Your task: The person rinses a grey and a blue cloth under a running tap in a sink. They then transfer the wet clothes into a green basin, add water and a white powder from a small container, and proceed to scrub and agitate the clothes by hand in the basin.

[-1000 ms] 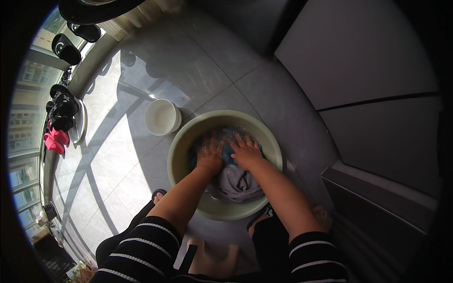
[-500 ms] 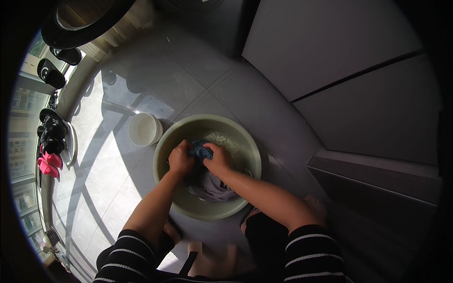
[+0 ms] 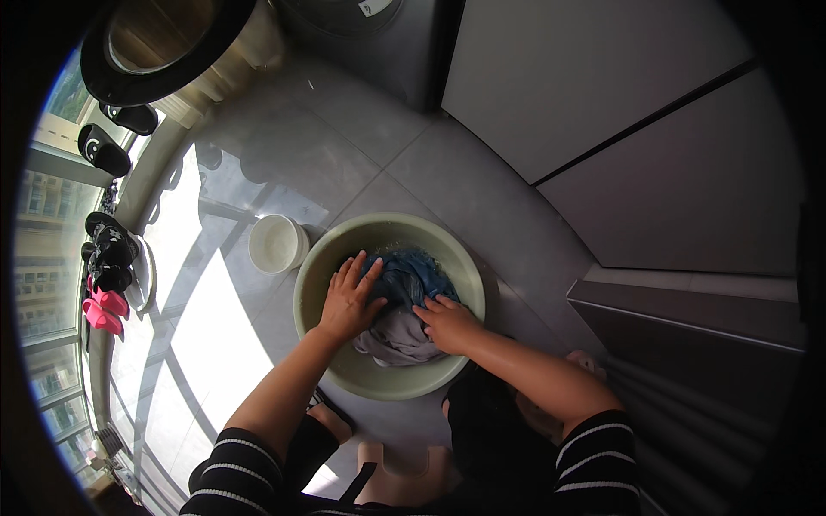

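A wide pale green basin [image 3: 333,371] stands on the floor in front of me with wet cloth in it. Dark blue cloth [image 3: 419,268] is spread over its far part, and a greyish-mauve cloth [image 3: 397,341] lies bunched nearer to me. My left hand [image 3: 348,301] rests at the left of the blue cloth, its fingers stretched and spread. At the right, my right hand [image 3: 449,323] lies where the two cloths meet, fingers extended and touching the fabric. Neither hand grips anything.
A white bucket [image 3: 277,244] stands close by the basin's left side. Black slippers [image 3: 104,150] and pink slippers [image 3: 104,314] line the window at the left. Grey cabinet panels [image 3: 594,86] rise at the far right. A beige plastic stool [image 3: 404,476] is beneath me.
The blue cloth, bunched between both hands before, now lies spread in the basin. My hands have let go of it and moved apart, the right one shifting right and nearer to me.
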Demonstrator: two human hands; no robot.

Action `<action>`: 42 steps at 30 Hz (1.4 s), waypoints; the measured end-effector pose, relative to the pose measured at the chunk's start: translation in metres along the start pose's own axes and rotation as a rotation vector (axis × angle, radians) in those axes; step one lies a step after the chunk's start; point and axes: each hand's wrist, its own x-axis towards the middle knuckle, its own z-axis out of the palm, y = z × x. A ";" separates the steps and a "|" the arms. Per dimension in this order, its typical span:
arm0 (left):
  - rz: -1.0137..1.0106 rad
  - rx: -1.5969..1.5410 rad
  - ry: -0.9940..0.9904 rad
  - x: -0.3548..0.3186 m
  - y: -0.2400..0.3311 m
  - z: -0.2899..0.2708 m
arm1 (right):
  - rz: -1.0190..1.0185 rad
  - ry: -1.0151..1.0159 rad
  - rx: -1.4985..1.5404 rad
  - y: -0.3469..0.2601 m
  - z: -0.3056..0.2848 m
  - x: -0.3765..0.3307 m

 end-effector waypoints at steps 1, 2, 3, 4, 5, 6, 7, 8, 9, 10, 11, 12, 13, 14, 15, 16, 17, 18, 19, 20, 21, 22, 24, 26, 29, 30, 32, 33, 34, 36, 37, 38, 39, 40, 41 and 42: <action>-0.071 0.052 -0.117 0.007 0.008 0.006 | -0.033 -0.064 -0.041 0.000 -0.004 0.002; -0.140 0.103 -0.234 0.013 0.015 0.013 | -0.048 -0.146 -0.064 -0.002 -0.007 0.005; -0.201 0.150 -0.351 0.020 0.020 0.020 | -0.057 -0.224 -0.088 -0.006 -0.010 0.010; -0.215 0.191 -0.421 0.022 0.017 0.034 | -0.070 -0.304 -0.108 -0.011 -0.013 0.015; -0.261 0.197 -0.439 0.024 0.014 0.044 | -0.043 -0.338 -0.101 -0.013 -0.016 0.020; -0.306 0.203 -0.462 0.028 0.013 0.048 | -0.031 -0.293 -0.096 -0.011 -0.013 0.023; -0.349 0.201 -0.471 0.033 0.011 0.052 | -0.020 -0.247 -0.091 -0.007 -0.007 0.028; -0.392 0.200 -0.481 0.040 0.008 0.056 | -0.008 -0.201 -0.086 -0.003 -0.001 0.032; -0.436 0.200 -0.487 0.048 0.004 0.059 | 0.008 -0.170 -0.032 -0.001 0.003 0.036; -0.436 0.193 -0.486 0.054 -0.003 0.062 | 0.008 -0.113 -0.013 -0.003 0.003 0.036; -0.436 0.187 -0.484 0.060 -0.012 0.066 | 0.008 -0.055 0.007 -0.006 0.001 0.034; -0.430 0.176 -0.480 0.065 -0.015 0.066 | 0.015 0.005 0.022 -0.006 -0.002 0.032; -0.417 0.146 -0.401 0.067 -0.015 0.065 | -0.002 0.018 0.003 -0.007 -0.003 0.028; -0.418 0.143 -0.354 0.065 -0.015 0.062 | -0.019 0.032 -0.017 -0.008 -0.004 0.024; -0.417 0.141 -0.309 0.066 -0.005 0.045 | -0.034 0.045 -0.034 -0.008 -0.006 0.019; -0.426 0.142 -0.262 0.062 -0.001 0.033 | -0.045 0.056 -0.040 -0.010 -0.009 0.012; -0.411 0.089 -0.132 0.053 -0.021 0.047 | -0.055 0.067 -0.045 -0.011 -0.015 0.002; -0.338 0.100 -0.107 0.051 -0.014 0.034 | -0.054 0.073 -0.046 -0.012 -0.016 -0.008; -0.267 0.114 -0.078 0.051 0.001 0.006 | -0.062 0.063 -0.085 -0.011 -0.017 -0.015; -0.197 0.127 -0.040 0.052 0.012 -0.016 | -0.074 0.087 -0.079 -0.011 -0.016 -0.017; -0.196 0.150 -0.030 0.047 0.020 -0.026 | -0.084 0.108 -0.070 -0.012 -0.014 -0.021; -0.088 0.175 0.046 0.041 0.020 -0.026 | -0.095 0.129 -0.061 -0.012 -0.012 -0.024; 0.125 0.230 0.199 0.022 0.011 -0.022 | -0.124 0.163 -0.039 -0.013 -0.005 -0.025; 0.133 0.224 0.113 -0.003 0.001 0.003 | -0.128 0.156 -0.033 -0.012 0.000 -0.024; 0.122 0.147 -0.072 -0.025 -0.002 0.029 | -0.098 0.121 -0.059 -0.010 0.007 -0.029; 0.075 0.105 -0.084 -0.026 -0.002 0.033 | -0.100 0.141 -0.080 -0.010 0.012 -0.030; -0.017 0.020 -0.109 -0.024 -0.001 0.042 | -0.112 0.182 -0.093 -0.004 0.016 -0.031; -0.041 0.065 -0.098 -0.017 0.003 0.044 | -0.123 0.198 -0.077 -0.003 0.017 -0.032; -0.066 0.111 -0.087 -0.010 0.009 0.047 | -0.132 0.215 -0.064 -0.002 0.018 -0.034; 0.117 0.276 0.084 0.003 0.002 0.063 | -0.111 0.106 -0.048 -0.005 0.018 -0.035; 0.246 0.366 0.212 0.009 -0.007 0.070 | -0.100 0.056 -0.048 -0.005 0.017 -0.035; 0.185 0.404 0.205 0.011 -0.009 0.078 | -0.096 0.055 -0.038 -0.005 0.018 -0.033; 0.129 0.435 0.194 0.018 -0.001 0.082 | -0.083 0.053 -0.024 -0.005 0.020 -0.034; 0.072 0.466 0.182 0.024 0.003 0.086 | -0.072 0.050 -0.011 -0.004 0.022 -0.035; 0.218 0.432 0.278 0.031 -0.009 0.098 | -0.070 0.071 -0.036 -0.002 0.020 -0.036; 0.240 0.516 0.158 0.035 -0.026 0.115 | -0.050 0.035 -0.042 -0.001 0.016 -0.037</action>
